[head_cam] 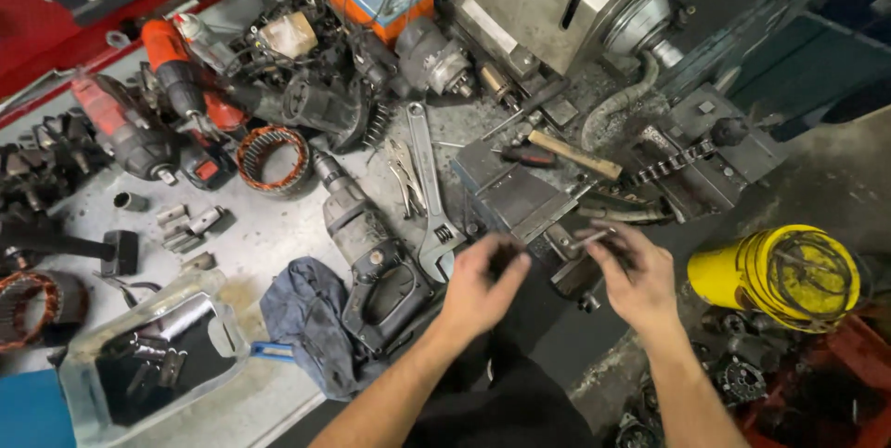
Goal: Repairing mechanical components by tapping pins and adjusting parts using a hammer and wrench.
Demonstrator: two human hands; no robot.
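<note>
A single head-worn camera looks steeply down and slightly forward over the workbench [278,253], close enough that both forearms enter from the bottom edge. The bench's front edge runs diagonally across the lower frame; there is no second view.

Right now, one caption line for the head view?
Left hand and right hand work small dark metal parts at a grey steel bench vise amid scattered power tools.

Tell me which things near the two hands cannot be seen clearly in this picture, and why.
Head view only:
- The small dark part in the left hand: the fingers cover it and motion blurs it.
- The thin metal piece at the right hand: blurred, too small to tell its kind.
- The vise: its front is hidden behind both hands.
- The yellow cylinder: its lower end is hidden by clutter.
</note>
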